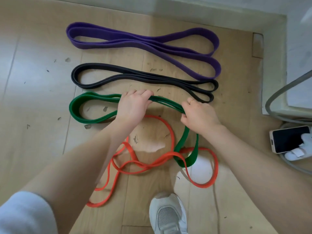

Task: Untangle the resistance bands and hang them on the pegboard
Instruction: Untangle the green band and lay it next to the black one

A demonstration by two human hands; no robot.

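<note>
Here each grip, left hand [133, 105] and right hand [198, 114], closes tight around the green band [76, 107] (strands bunched).

Scuffed wooden floor [42, 81] meets pale wall [219, 5].

text: none legible | phone [289, 139] screen dark (bands show no readable print)

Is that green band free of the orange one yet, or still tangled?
Still tangled. The green band, gripped by both hands, hangs in a loop that crosses the orange band on the floor.
</note>
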